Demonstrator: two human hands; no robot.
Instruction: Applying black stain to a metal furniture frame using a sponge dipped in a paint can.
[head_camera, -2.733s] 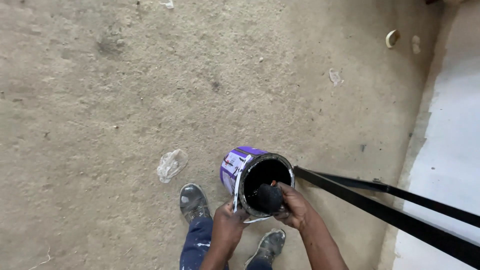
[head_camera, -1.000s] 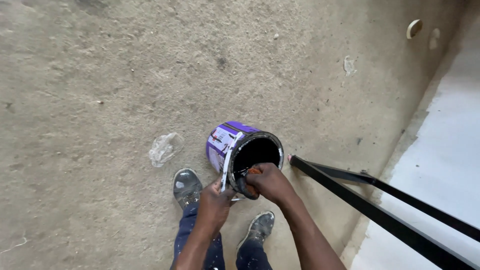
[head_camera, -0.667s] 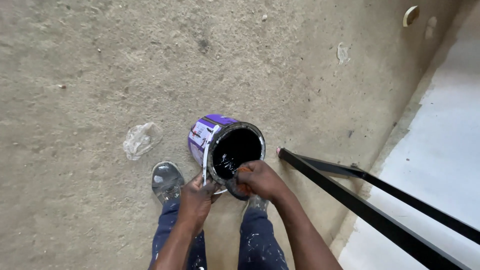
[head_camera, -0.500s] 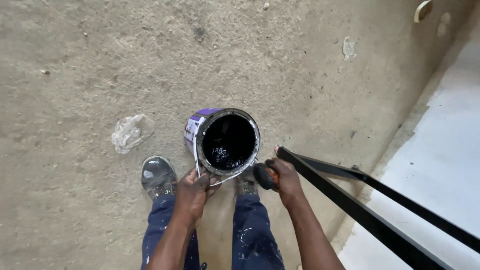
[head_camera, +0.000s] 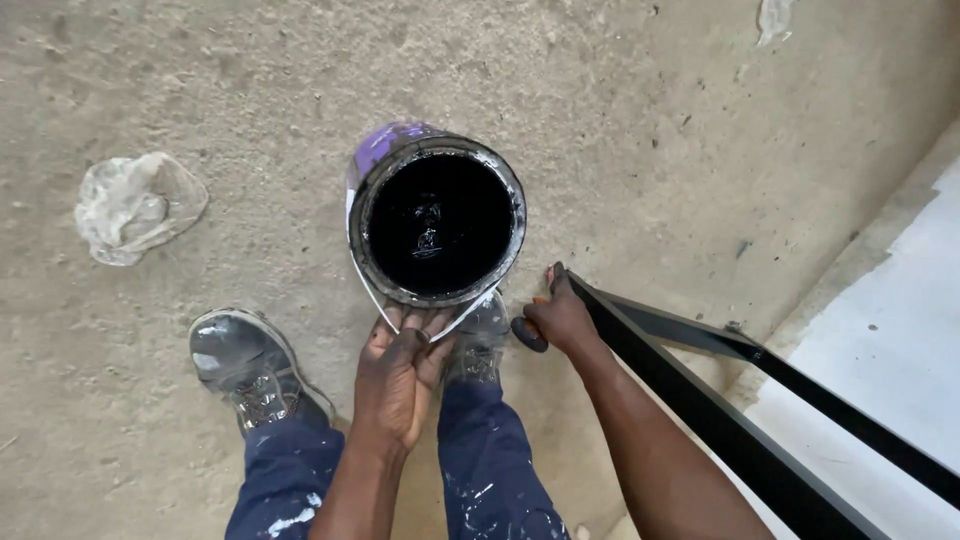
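Looking straight down here at a paint can (head_camera: 437, 215), purple on the outside with a grimy metal rim, full of glossy black paint. It hangs right in front of the person's legs, above the bare concrete floor (head_camera: 220, 80), and the thin wire bail handle (head_camera: 375, 295) loops down from its near side.

The left hand (head_camera: 400, 375) is under the near edge of the can, palm up, fingers curled around the bottom of that wire handle, so it's closed on the handle. Fingers are smeared with black paint.

The right hand (head_camera: 560, 318) is off to the right of the can, not touching it. It's wrapped around something small and dark with a bit of orange showing at the fingers, maybe a brush or tool grip (head_camera: 530, 333), hard to tell exactly what since the fist covers most of it. The hand sits right up against the end of a black metal frame (head_camera: 720, 420), two long bars running off toward the lower right corner.

Below the can you can see both shoes: the left work shoe (head_camera: 250, 370) is dusty and paint-speckled, the right shoe (head_camera: 480, 345) mostly hidden under the can and the left hand. Blue trousers (head_camera: 490, 480) with white paint spatter.

A crumpled bit of clear plastic (head_camera: 135, 205) lies on the floor well to the left of the can. Along the right side there's a pale white painted strip (head_camera: 900, 330) next to the rougher concrete.
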